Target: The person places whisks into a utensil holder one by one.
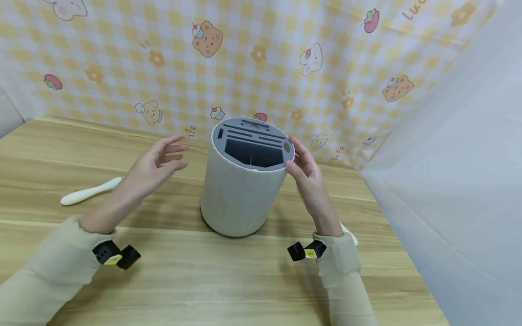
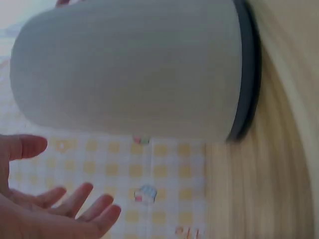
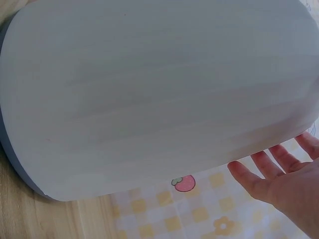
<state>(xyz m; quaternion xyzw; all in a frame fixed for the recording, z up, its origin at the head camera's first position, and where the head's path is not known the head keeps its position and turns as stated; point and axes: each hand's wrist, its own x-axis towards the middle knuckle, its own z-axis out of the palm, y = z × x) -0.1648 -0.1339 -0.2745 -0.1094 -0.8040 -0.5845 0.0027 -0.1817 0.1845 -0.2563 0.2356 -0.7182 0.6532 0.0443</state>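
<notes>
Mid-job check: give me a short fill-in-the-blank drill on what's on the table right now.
The white cylindrical holder stands ____ on the wooden table.
The right hand touches the holder's ____ rim.
The left hand holds ____.
The white utensil handle lies to the holder's ____.

Missing: upright; top; nothing; left

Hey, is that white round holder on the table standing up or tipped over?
Upright. The white holder stands on its dark base on the table, slotted grey top facing up; the right hand touches its rim.

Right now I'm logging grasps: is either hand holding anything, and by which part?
Nothing is gripped. The right hand touches the holder at its top rim with straight fingers; the left hand hovers open.
</notes>
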